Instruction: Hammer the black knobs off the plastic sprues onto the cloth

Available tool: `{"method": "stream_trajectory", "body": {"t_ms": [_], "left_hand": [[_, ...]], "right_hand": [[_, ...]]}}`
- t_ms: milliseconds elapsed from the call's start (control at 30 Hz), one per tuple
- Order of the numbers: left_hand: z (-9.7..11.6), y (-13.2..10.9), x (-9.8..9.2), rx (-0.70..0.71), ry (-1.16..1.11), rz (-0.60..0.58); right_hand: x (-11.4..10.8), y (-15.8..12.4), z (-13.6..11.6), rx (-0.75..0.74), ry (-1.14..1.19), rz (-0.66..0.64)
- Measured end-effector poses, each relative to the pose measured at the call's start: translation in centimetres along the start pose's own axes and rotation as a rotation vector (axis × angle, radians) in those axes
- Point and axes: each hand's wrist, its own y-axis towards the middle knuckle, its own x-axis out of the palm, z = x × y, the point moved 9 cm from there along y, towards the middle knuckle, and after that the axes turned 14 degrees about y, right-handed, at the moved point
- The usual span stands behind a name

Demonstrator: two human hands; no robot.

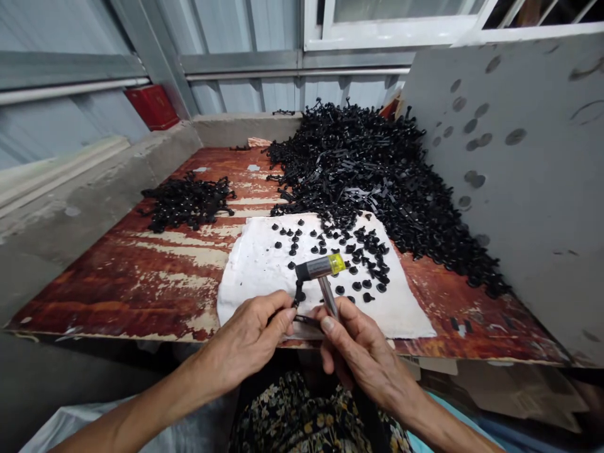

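My left hand is closed, thumb and fingertips pinching a small black plastic part over the front of a white cloth. In my right hand, the metal handle of a small mallet is gripped; its head has one black end and one yellow end and points to the left and right. A thin black strip spans between the fingertips of both hands. Behind the mallet head, several small round-based black pieces are scattered on the cloth, denser toward the right.
A large heap of black plastic parts covers the back and right of the worn red tabletop. A smaller pile lies at the left. A grey board stands along the right side, and a red box sits on the back-left ledge.
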Motion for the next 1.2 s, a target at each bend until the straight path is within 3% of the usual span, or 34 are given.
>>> {"method": "stream_trajectory", "body": {"t_ms": [133, 333, 500, 1200], "left_hand": [[-1.5, 0.6, 0.7, -0.131, -0.259, -0.056], [-2.3, 1.0, 0.9, -0.178, -0.258, -0.062], [-2.3, 1.2, 1.3, -0.101, -0.207, -0.107], [-2.6, 1.7, 1.3, -0.143, -0.162, -0.153]], "right_hand": [[-2.8, -1.0, -0.9, -0.062, -0.126, 0.138], [-5.4, -1.3, -0.7, -0.054, -0.045, 0.278], [-5.5, -1.1, -0.6, -0.042, -0.005, 0.268], [-5.8, -0.8, -0.6, -0.079, 0.145, 0.283]]}}
